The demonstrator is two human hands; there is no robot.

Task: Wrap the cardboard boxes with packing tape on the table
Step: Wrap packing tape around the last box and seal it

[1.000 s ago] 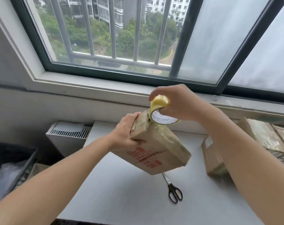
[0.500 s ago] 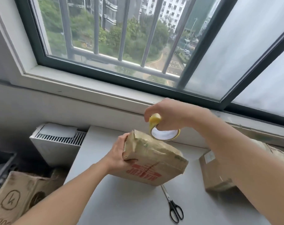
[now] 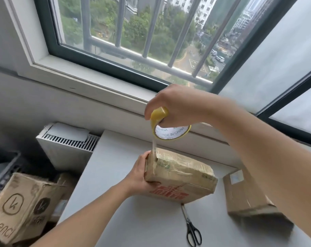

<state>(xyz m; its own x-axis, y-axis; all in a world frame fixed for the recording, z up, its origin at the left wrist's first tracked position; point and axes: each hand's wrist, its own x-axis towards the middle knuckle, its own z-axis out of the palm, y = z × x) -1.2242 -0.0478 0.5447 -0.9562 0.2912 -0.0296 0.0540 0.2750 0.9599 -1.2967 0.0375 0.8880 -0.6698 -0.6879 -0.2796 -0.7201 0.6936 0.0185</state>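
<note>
Tape strip [image 3: 153,145], thin and clear, runs from the yellow tape roll [image 3: 170,133] straight down to the top left corner of the cardboard box [image 3: 179,172]. The right grip [image 3: 176,106] is closed on the roll from above, fingers hooked through its core, and holds it in the air just above the left grip [image 3: 138,177]. The left grip clasps the box by its left end, fingers curled round that end beside the strip. The box is tilted, its red-printed face toward the camera; whether its lower edge touches the worktop [image 3: 129,220] I cannot tell. Its upper face is glossy with creased tape. Below and to the right of the left grip, black-handled scissors [image 3: 192,229] lie flat on the worktop, blades pointing toward the box. Right of both grips, partly under the right forearm, a second brown box [image 3: 247,198] sits on the worktop. Left of the left grip, off the worktop and lower, stands a printed carton [image 3: 21,204], with a white radiator [image 3: 67,145] beyond it.
</note>
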